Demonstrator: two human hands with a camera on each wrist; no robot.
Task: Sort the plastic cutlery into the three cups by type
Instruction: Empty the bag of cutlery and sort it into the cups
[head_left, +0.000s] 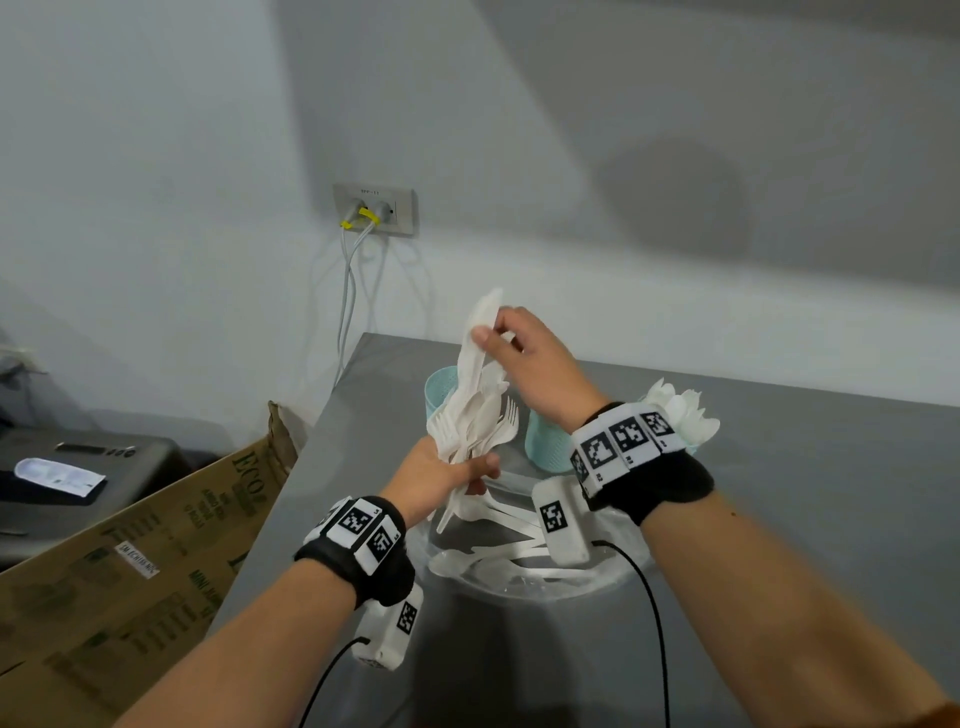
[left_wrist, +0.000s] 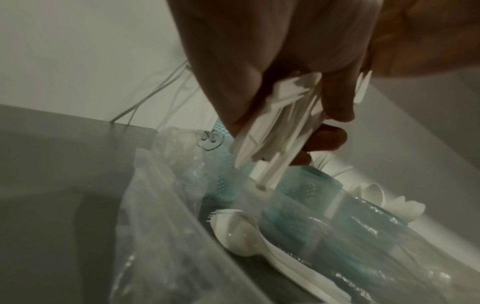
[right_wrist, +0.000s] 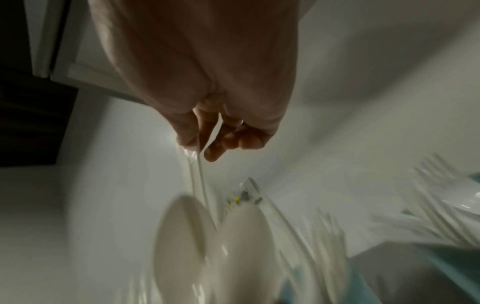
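Note:
My left hand grips a bunch of white plastic cutlery by the handles, forks and spoons fanning upward. My right hand pinches a white knife at its top, above the bunch; the same knife hangs thin from my fingertips in the right wrist view. Three teal cups stand behind: one at the left, one in the middle, and a third, mostly hidden behind my right wrist, with spoons in it. More cutlery lies in a clear plastic tray.
The grey table ends at its left edge near a cardboard box. A wall socket with white cables sits behind. Cables run from both wrist cameras across the table front.

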